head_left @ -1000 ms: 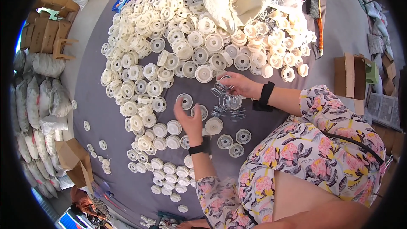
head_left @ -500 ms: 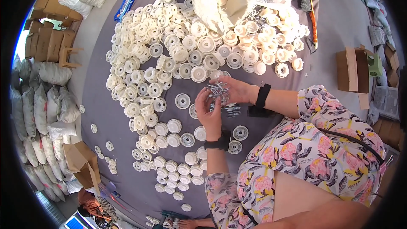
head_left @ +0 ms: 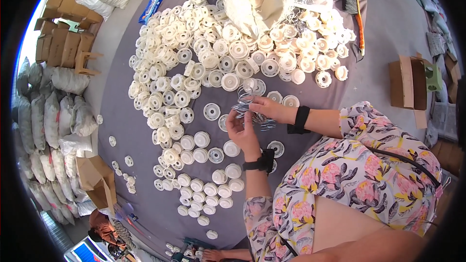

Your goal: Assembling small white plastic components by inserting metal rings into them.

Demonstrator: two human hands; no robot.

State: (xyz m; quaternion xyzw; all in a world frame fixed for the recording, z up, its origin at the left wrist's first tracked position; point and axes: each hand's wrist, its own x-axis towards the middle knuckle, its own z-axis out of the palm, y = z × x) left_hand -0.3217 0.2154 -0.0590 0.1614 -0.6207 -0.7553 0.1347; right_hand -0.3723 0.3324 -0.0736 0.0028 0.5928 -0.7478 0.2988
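A tangled bunch of thin silvery wire springs is held between my two hands over the dark grey cloth. My left hand grips the bunch from below with curled fingers. My right hand pinches it from the other side, its fingers partly hidden. More springs lie just under my right hand. Near my hands on the cloth is a white ring-shaped plastic wheel. Just beyond the bunch lies another round part.
A large heap of white round plastic parts covers the far side of the cloth. Capped round parts stand in a group nearer. A cream sack, a brush and a blue packet lie beyond. Another person's hand shows below.
My hands have shifted slightly with the springs, and the bunch now stretches out more loosely between them. The view has also shifted a little.
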